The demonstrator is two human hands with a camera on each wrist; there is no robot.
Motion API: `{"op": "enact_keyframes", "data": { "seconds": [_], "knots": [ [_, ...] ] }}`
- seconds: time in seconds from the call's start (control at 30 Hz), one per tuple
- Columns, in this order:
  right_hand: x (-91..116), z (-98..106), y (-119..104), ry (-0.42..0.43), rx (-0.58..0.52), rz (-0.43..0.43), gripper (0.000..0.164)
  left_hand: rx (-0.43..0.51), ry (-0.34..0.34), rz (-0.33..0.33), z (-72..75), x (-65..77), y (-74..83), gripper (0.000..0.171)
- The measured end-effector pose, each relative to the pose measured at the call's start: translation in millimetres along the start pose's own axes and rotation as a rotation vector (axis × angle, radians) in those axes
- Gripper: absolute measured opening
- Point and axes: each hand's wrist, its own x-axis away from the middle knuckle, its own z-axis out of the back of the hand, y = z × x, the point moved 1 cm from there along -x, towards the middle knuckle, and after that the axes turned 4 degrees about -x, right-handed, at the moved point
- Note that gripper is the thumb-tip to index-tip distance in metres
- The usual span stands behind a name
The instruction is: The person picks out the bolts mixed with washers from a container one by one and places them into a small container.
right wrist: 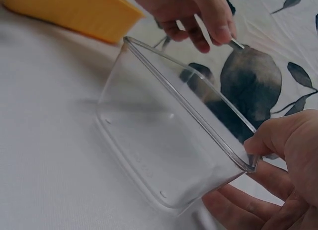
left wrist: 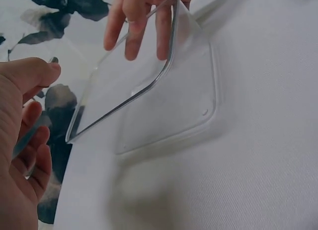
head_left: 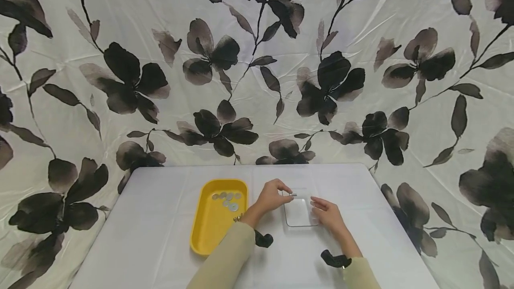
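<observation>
My left hand (head_left: 274, 197) pinches a small silvery metal piece (right wrist: 237, 43) between thumb and fingertips, above the far left rim of a clear plastic box (head_left: 301, 225). Most of that piece is hidden by the fingertips; its kind I cannot tell. The other left fingers are loosely curled. On the box's right side, my right hand (head_left: 328, 214) holds the wall, thumb at the rim and fingers outside, as the right wrist view shows. The square box stands open-topped on the white table. Nothing shows inside it.
Left of the box lies a yellow tray (head_left: 201, 235) with several flat silvery washers (head_left: 234, 207) near its far end. Small brass-coloured pieces (head_left: 238, 218) show beside my left wrist. The white table (head_left: 132, 235) ends at a floral cloth (head_left: 249, 79) behind.
</observation>
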Motion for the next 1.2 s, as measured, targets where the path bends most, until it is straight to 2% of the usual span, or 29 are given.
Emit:
{"op": "enact_keyframes", "data": {
  "seconds": [0.17,0.33,0.57,0.67,0.97,1.2],
  "knots": [
    [-0.3,2.3,0.7,0.001,-0.002,0.003,0.042,-0.013,-0.022,0.0,-5.8,-7.5,4.3,0.011],
    [-0.6,4.9,0.7,0.001,0.0,0.019,0.041,0.0,-0.047,0.03,-12.6,-13.6,9.8,0.011],
    [-0.1,1.0,3.1,0.006,-0.007,0.0,0.04,0.005,-0.086,0.068,-17.8,-11.2,13.7,0.024],
    [-0.6,-1.4,3.9,0.001,-0.006,0.002,0.04,-0.001,-0.084,0.072,-18.2,-10.3,13.1,0.022],
    [-3.9,0.6,1.9,-0.005,-0.016,0.023,0.039,-0.011,-0.092,0.049,-15.9,-13.6,13.5,0.016],
    [-3.6,2.5,2.6,-0.004,-0.02,0.016,0.038,-0.006,-0.12,0.013,-10.2,-8.6,16.4,0.012]
  ]
}}
